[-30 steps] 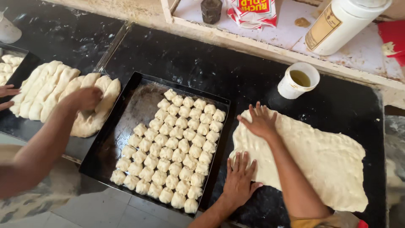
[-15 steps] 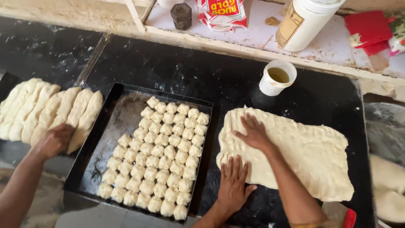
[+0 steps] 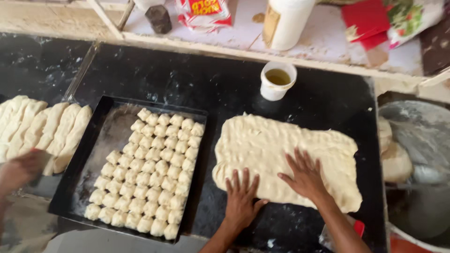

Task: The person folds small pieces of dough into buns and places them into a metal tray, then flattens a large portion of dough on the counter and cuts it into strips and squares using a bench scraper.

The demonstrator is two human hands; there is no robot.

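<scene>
A wide flat sheet of pale dough [image 3: 281, 145] lies on the black countertop [image 3: 187, 79]. My left hand [image 3: 241, 199] presses flat on its near left edge, fingers spread. My right hand [image 3: 304, 173] presses palm-down on the sheet's near middle, fingers apart. Neither hand holds anything. Left of the dough stands a black baking tray [image 3: 101, 136] filled with rows of small dough pieces [image 3: 152, 175].
A white cup of oil [image 3: 277, 80] stands behind the dough. Long dough rolls [image 3: 44, 129] lie at the far left, where another person's blurred hand [image 3: 21, 168] works. A big basin with dough lumps [image 3: 412, 154] sits at the right. Bottles and packets line the back shelf.
Both my hands have shifted toward the near edge of the dough sheet, still pressing. The other person's hand has drawn back to the lower left of the rolls.
</scene>
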